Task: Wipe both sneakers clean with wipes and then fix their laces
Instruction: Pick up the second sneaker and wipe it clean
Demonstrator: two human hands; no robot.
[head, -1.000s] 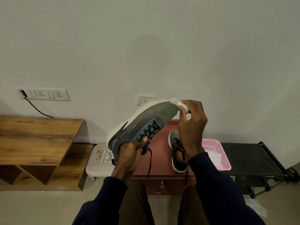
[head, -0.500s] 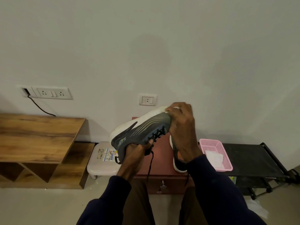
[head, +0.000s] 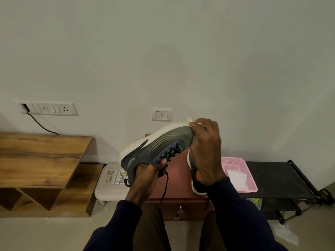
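My left hand [head: 145, 175] grips a grey and blue sneaker [head: 154, 147] with a thick white sole by its collar and holds it up on its side, toe to the right. A black lace end hangs down from it. My right hand [head: 206, 147] is closed over the toe and presses a white wipe [head: 189, 120] against it; only a corner of the wipe shows above my fingers. The second sneaker [head: 194, 175] lies on the reddish-brown box [head: 177, 176] behind my right wrist and is mostly hidden.
A pink basket [head: 233, 163] with white wipes inside sits on a black rack [head: 279, 178] at the right. A white stool [head: 108, 185] stands left of the box, next to a wooden shelf unit [head: 39, 160]. Sockets and a cable are on the wall.
My right hand came down from above the toe and now wraps it with the wipe. The sneaker has dropped a little lower and tilted flatter.
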